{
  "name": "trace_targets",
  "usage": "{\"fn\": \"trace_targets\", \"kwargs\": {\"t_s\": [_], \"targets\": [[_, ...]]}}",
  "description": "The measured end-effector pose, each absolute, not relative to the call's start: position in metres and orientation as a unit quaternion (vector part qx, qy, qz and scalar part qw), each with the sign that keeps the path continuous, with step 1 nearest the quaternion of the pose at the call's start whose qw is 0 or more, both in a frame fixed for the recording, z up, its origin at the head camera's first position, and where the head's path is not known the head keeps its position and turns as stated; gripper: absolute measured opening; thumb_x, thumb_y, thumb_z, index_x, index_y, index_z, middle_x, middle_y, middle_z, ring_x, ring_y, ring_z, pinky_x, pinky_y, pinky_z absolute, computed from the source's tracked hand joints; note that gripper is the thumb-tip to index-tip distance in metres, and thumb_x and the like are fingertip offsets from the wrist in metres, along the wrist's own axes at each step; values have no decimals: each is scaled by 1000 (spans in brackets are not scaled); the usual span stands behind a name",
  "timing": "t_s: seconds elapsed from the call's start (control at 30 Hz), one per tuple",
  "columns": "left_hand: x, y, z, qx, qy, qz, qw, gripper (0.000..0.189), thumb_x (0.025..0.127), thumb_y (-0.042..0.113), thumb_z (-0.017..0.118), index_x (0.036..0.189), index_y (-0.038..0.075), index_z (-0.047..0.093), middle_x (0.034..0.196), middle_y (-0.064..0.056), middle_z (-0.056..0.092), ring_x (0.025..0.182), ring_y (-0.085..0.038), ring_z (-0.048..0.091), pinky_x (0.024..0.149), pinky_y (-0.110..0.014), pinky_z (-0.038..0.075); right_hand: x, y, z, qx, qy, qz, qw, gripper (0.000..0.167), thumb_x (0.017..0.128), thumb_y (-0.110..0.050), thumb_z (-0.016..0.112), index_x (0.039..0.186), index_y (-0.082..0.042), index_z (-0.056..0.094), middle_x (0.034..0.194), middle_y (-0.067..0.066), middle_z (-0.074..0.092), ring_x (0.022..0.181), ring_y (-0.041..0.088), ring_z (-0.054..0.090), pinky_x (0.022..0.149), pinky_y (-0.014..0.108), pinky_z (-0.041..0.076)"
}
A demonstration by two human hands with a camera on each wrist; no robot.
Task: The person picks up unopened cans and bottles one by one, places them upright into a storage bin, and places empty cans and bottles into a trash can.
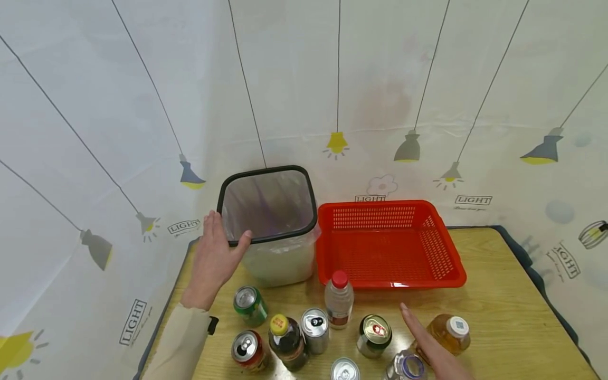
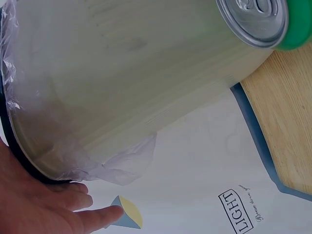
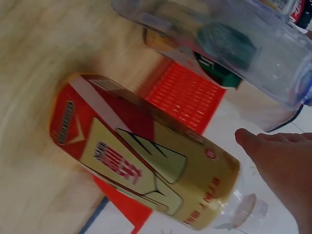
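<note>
A: Head view: finding the left hand (image 1: 214, 256) where?

B: Touching the rim of the black-rimmed bin (image 1: 280, 266) at its near left corner, spreading thumb apart from straight fingers. Noting a red basket (image 1: 380, 256) standing right beside the bin, both on the desk (image 1: 503, 279).

A: Finding the right hand (image 1: 434, 345) where?

B: Hovering between the white-capped bottle (image 1: 451, 336) and the blue-necked bottle (image 1: 398, 367), pointing fingers out straight. Also logging the green can (image 1: 252, 307) standing just in front of the bin, the red-capped bottle (image 1: 339, 301) standing in front of the basket.

A: Left wrist view?

B: Seeing bent and straighter fingers lying at the bin's rim, green can showing top right.

A: Right wrist view?

B: Seeing fingers reaching straight, gripping neither bottle; white-capped bottle showing a red and yellow label, blue-necked bottle lying across the top.
</note>
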State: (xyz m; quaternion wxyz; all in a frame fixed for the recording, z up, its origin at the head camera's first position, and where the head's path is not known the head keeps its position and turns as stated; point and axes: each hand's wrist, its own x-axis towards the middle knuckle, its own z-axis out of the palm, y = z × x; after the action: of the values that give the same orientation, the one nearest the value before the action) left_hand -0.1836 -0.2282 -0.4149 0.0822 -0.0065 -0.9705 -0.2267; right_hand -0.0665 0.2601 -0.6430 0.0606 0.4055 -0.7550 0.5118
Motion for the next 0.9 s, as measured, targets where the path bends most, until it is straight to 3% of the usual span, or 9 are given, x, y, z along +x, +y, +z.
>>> {"fn": "trace_targets", "kwargs": {"t_s": [0.07,0.1,0.23,0.27,0.37,0.47,0.6,0.7,0.9], "targets": [[-184,-229,-415,-7,-971,-226,83,100,103,60,47,161,-12,9,169,-31,6,156,-46,6,122,-61,18,-63,257,-647,389,-769,502,76,118,82,-41,86,164,3,14,171,21,11,158,27,12,121,22,17],[-184,-229,-415,-7,-971,-226,83,100,103,60,47,161,-12,9,169,-31,6,156,-46,6,123,-61,18,-49,254,-625,387,-791,466,88,123,79,-44,88,160,11,13,169,28,11,158,33,13,122,25,19],[-184,-229,-415,-7,-971,-225,83,100,103,60,47,161,-11,9,169,-31,6,156,-46,6,123,-61,19,-34,231,-564,369,-800,464,92,107,94,-47,73,157,16,15,174,7,11,154,3,15,115,10,18],[-184,-229,-416,-7,-971,-225,83,100,103,60,47,161,-11,9,169,-31,6,156,-46,6,122,-61,19,-34,230,-563,372,-792,477,88,108,94,-47,73,158,15,13,174,4,10,154,1,14,114,9,18],[-185,-230,-416,-6,-971,-224,83,100,102,61,47,161,-11,9,169,-31,7,156,-46,7,122,-61,20,-40,227,-577,411,-748,510,109,104,98,-43,69,156,18,8,174,6,7,155,3,12,116,11,15],[-185,-230,-416,-6,-971,-224,82,101,102,62,46,161,-11,9,169,-31,7,156,-46,7,122,-62,21,-49,231,-618,449,-704,533,136,104,97,-35,72,154,21,5,173,18,7,158,13,9,121,16,11],[-184,-230,-416,-6,-971,-224,80,101,102,62,46,161,-11,8,169,-30,6,156,-46,8,121,-62,21,-50,236,-656,417,-714,549,127,111,88,-31,83,156,18,11,173,15,13,157,11,14,120,14,12],[-184,-230,-416,-5,-971,-225,80,100,103,61,46,161,-10,8,169,-30,7,156,-46,10,121,-62,23,-47,236,-659,397,-725,552,109,109,83,-27,88,158,12,19,173,11,17,156,7,15,118,11,15],[-184,-230,-416,-4,-969,-232,80,100,103,62,46,161,-10,8,169,-30,7,155,-46,13,121,-62,24,-40,228,-636,406,-700,581,87,95,71,3,89,149,13,36,167,11,32,152,10,29,118,16,22]]}}
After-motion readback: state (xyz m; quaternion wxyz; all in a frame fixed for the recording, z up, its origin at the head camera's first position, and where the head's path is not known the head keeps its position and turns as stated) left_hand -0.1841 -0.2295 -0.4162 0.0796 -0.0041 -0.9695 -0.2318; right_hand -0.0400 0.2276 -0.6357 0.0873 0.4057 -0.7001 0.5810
